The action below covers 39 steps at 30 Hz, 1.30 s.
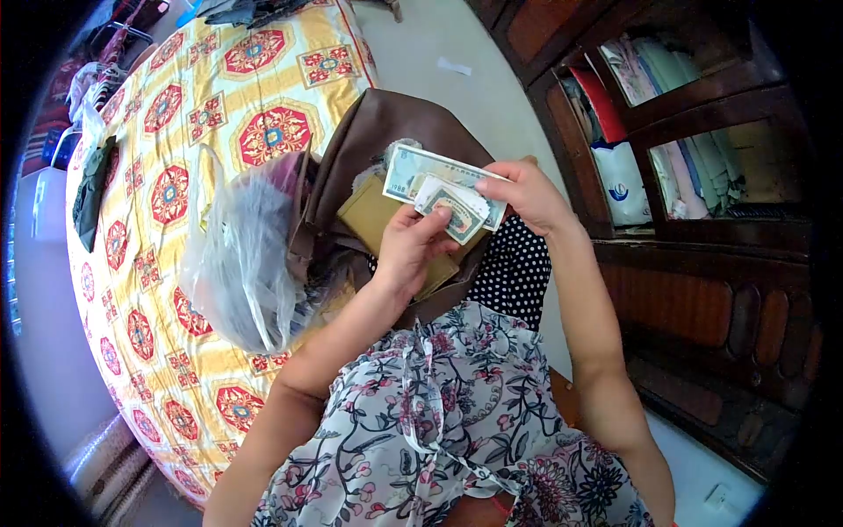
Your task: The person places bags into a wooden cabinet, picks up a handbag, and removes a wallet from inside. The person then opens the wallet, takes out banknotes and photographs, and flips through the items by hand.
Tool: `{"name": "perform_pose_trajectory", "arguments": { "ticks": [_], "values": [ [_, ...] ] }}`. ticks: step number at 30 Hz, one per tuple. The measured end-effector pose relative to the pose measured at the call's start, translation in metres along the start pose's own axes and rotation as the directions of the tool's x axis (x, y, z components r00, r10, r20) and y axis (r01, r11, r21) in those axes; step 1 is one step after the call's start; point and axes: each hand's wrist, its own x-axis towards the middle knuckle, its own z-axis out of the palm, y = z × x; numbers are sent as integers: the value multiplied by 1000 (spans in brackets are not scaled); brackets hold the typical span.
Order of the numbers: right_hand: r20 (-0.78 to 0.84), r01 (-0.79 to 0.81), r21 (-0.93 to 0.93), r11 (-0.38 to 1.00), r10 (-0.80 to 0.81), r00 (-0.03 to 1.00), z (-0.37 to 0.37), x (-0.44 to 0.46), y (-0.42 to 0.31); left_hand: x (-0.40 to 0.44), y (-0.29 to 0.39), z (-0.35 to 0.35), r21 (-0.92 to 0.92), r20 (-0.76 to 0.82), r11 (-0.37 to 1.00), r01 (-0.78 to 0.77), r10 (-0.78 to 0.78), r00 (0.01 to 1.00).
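Note:
Between my hands is a small bundle of paper notes. My left hand (413, 246) pinches a stack of small green-and-white paper notes (457, 206) with the thumb on top. Behind the stack lies a larger pale blue-green banknote (413, 176), and my right hand (529, 198) grips its right end between thumb and fingers. Under the notes, a tan envelope-like piece (373, 211) rests in an open brown bag (426, 119) on my lap. A whitish crumpled item (402, 147) shows at its edge. My left fingers are partly hidden behind the notes.
Left of the bag, a translucent plastic bag (241, 263) sits on a bed with a yellow and red patterned sheet (171, 198). A dark wooden cabinet (667, 294) with folded cloths (694, 171) stands to the right. A white scrap (454, 67) lies on the floor.

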Motion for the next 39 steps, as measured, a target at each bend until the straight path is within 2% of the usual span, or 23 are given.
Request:
{"name": "perform_pose_trajectory", "arguments": {
  "ticks": [2,6,8,12,13,15,16,17,18,21,22,24,39],
  "values": [
    [-91,98,-5,995,-98,991,0,1,7,1,-2,-1,-26,8,1000,19,-18,1000],
    [-126,126,15,992,-123,984,0,-3,8,2,-2,-2,-98,65,993,58,-52,997],
    [-212,150,101,983,-126,969,-1,-6,7,4,-4,-3,-125,77,991,54,-44,996],
    [-235,155,146,977,-118,965,-4,-7,9,7,-7,-6,-175,138,981,84,-60,989],
    [-224,172,99,980,-147,963,-4,-8,9,7,-7,-5,-177,137,981,83,-59,989],
    [-210,189,52,981,-174,962,-1,-14,4,7,-7,-2,-303,198,948,98,-39,980],
    [-121,230,-49,972,-234,965,1,-21,-3,8,-7,-3,-304,195,948,97,-38,980],
    [-26,275,-144,950,-282,959,4,-27,-7,10,-5,-5,-380,287,912,155,-44,957],
    [-25,273,-142,951,-280,960,6,-30,-9,11,-4,-6,-446,376,868,220,-41,926],
    [-200,333,-230,915,-379,903,11,-33,-11,11,-3,1,-495,338,850,180,-3,941],
    [-202,331,-230,915,-378,904,9,-31,-8,12,-4,2,-495,339,850,182,-4,941],
    [-354,309,-79,948,-316,880,3,-23,2,14,-5,4,-448,333,882,145,15,943],
    [-351,222,-97,970,-242,905,-21,-26,10,13,-9,-6,-377,290,920,111,3,957]
  ]
}}
